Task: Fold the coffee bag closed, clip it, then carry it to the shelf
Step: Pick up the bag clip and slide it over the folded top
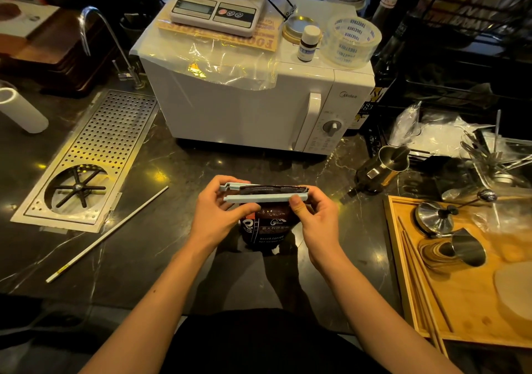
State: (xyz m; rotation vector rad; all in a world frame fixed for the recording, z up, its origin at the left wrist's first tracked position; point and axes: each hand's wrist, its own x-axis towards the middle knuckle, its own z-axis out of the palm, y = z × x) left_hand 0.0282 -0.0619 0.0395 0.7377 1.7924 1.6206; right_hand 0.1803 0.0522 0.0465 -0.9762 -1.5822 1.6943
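So both hands are up at the top of the bag here. The left hand [221, 209] is pinching the free end of the long pale-blue plastic bar clip [263, 197], and the right hand [312, 215] has its thumb pressed on the other end, fingers wrapped behind. Both are clamped on the clip, one at each end, which makes sense: you need to squeeze the whole length evenly or the fold slips out.

The dark brown glossy coffee bag [269, 226] stands upright on the black marble-look counter [161, 258], right in front of the white microwave oven [256, 108]. Its folded top sits between the clip's two bars. At the left end the bars look slightly parted, so my guess is it hasn't snapped shut yet. Bag stays on the counter so it takes the weight while the hands do the fiddly bit.

Further out from the microwave: a perforated steel drip tray [95, 154] to its left, a small steel milk jug [385, 166] to its right, and beyond that a wooden tray [449, 316]. No shelf that I can pick out for sure, so carrying comes later.
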